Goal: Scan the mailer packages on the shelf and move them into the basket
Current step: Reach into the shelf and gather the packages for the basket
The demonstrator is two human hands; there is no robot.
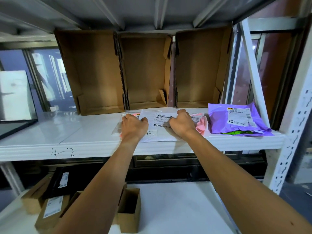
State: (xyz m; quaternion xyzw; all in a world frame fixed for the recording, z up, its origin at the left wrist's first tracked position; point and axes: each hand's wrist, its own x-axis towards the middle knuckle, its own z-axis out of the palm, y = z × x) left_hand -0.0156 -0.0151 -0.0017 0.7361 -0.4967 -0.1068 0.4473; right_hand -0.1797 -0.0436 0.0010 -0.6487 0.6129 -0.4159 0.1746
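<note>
A white mailer (160, 123) with a barcode label lies on the white shelf (84, 132), on top of a pink mailer (201, 124) and a clear bag. My left hand (134, 125) grips the white mailer's left edge with curled fingers. My right hand (182, 123) grips its right part the same way. A purple mailer (236, 119) with a white label lies to the right, over a green one (236, 132). No basket or scanner is in view.
Three open cardboard boxes (146, 71) stand on end at the back of the shelf. The shelf front is marked "4-2". On the lower shelf lie small cardboard boxes (50, 211), a black package (62, 181) and an open carton (130, 210). A white upright post (293, 115) bounds the right.
</note>
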